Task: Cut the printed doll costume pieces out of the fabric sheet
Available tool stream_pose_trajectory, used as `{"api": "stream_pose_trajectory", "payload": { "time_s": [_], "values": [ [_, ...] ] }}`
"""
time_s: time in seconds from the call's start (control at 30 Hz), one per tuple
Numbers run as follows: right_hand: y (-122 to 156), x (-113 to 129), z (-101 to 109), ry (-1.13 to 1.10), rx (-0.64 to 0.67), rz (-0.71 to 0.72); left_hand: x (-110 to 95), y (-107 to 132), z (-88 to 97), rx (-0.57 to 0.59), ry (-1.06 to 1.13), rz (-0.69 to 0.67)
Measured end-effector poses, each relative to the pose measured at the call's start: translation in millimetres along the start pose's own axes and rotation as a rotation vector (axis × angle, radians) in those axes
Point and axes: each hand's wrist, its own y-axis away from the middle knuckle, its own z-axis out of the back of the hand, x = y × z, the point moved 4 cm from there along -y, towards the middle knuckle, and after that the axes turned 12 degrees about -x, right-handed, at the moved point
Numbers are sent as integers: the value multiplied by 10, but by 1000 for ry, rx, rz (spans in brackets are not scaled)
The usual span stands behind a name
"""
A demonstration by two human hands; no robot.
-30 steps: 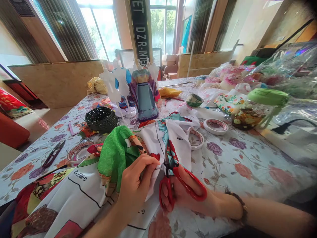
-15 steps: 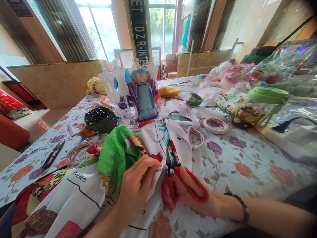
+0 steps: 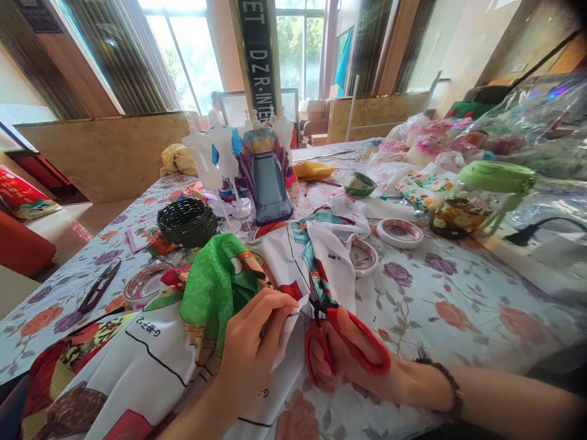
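Observation:
My right hand [image 3: 348,360] grips red-handled scissors [image 3: 346,345] with fingers through both loops; the blades point up into a printed white fabric [image 3: 293,263] with black cut lines and red and teal patterns. My left hand [image 3: 250,348] pinches the edge of that fabric just left of the blades. A bright green part of the cloth [image 3: 213,287] bunches up above my left hand. More of the printed cloth spreads toward the lower left.
On the floral tablecloth [image 3: 458,305] stand a dressed doll mannequin [image 3: 268,174] and white mannequins [image 3: 206,159], a black woven basket [image 3: 187,221], tape rolls [image 3: 400,232], black thread snips [image 3: 98,284], a green-lidded jar [image 3: 477,201] and plastic bags at the right.
The scissors and my right hand have shifted slightly right and down along the fabric. My left hand keeps its pinch on the cloth edge.

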Motion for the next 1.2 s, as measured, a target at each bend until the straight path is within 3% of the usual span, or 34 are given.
{"api": "stream_pose_trajectory", "payload": {
  "time_s": [0.2,0.47,0.63,0.87,1.2],
  "values": [
    [18,-107,101,59,1,-18,16,17,9,6,-13,9],
    [11,-126,141,83,-147,-66,59,29,31,0,-27,58],
    [-2,-21,76,164,-77,63,58,14,42,-16,0,76],
    [-49,-75,36,19,-4,-28,-10,19,18,57,82,12],
    [-43,-145,124,20,-56,-41,-28,21,31,50,104,13]
  ]
}}
